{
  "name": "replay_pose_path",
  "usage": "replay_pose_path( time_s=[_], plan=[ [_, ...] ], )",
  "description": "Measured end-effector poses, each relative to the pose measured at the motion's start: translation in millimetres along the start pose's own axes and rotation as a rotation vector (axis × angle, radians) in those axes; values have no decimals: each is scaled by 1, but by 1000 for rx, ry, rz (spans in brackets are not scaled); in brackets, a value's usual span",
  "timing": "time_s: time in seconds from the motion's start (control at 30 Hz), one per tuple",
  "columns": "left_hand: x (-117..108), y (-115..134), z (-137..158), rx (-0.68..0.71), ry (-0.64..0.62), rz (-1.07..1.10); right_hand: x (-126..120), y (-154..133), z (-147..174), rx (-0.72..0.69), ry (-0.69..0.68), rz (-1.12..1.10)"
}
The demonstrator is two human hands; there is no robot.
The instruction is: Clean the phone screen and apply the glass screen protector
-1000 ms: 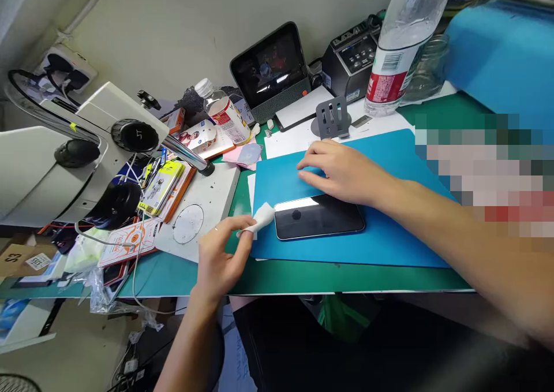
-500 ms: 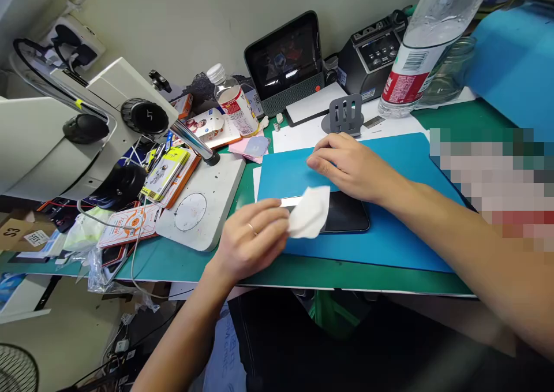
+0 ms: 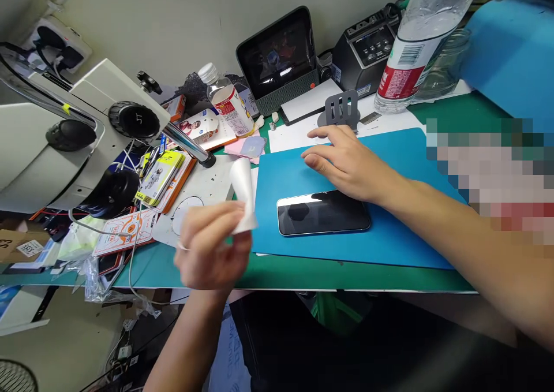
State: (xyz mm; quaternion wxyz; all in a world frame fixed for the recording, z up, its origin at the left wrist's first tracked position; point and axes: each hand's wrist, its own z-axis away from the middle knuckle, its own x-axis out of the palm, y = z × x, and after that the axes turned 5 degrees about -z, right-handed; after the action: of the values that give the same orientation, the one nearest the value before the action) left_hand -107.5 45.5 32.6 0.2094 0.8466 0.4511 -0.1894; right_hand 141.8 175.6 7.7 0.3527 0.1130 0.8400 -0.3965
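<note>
A black smartphone (image 3: 322, 213) lies screen up on the blue mat (image 3: 402, 230), with a bright reflection along its far edge. My left hand (image 3: 214, 245), a ring on one finger, pinches a white wipe (image 3: 243, 190) in the air left of the phone, over the front of the bench. The wipe stands up from the fingertips, curled. My right hand (image 3: 341, 161) is at the phone's far right side, its palm edge by the phone and its thumb and fingers spread apart above the mat, holding nothing.
A microscope (image 3: 104, 120) with its pale base (image 3: 220, 175) stands at the left, beside several boxes and cards. Behind the mat are a small bottle (image 3: 231, 106), a screen device (image 3: 277, 57), a grey phone stand (image 3: 341, 109), a black control unit (image 3: 367, 51) and a large water bottle (image 3: 402, 71).
My left hand has moved left, lifting the wipe off the phone, so the phone's screen now shows. My right hand stays in nearly the same place, its fingers spread a little wider.
</note>
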Motion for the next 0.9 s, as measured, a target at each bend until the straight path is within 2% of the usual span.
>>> replay_pose_path(
  time_s=[0.1,0.17,0.2,0.37,0.43,0.5,0.6,0.7,0.8,0.9],
  plan=[
    [7,3,3,212,-288,51,1,0,0,-2,20,-1],
    [9,2,7,191,-511,78,1,-1,0,-14,19,1],
    [10,2,9,170,-561,92,2,-1,1,-20,16,2],
    [3,2,20,147,-668,104,1,-3,1,-11,-10,-18],
    [-2,-1,21,98,-667,73,1,-3,1,0,-16,-28],
    [-7,-5,17,-40,-611,57,1,-3,1,7,-21,-36],
    [-9,-7,3,-303,-450,67,1,-3,1,0,-35,-38],
    [-2,0,-13,-399,-368,80,1,-1,1,-8,-42,-31],
    [8,15,-18,-284,-480,124,1,2,1,-3,-30,-22],
    [10,26,-9,3,-702,175,1,3,1,-14,-4,-29]
  ],
)
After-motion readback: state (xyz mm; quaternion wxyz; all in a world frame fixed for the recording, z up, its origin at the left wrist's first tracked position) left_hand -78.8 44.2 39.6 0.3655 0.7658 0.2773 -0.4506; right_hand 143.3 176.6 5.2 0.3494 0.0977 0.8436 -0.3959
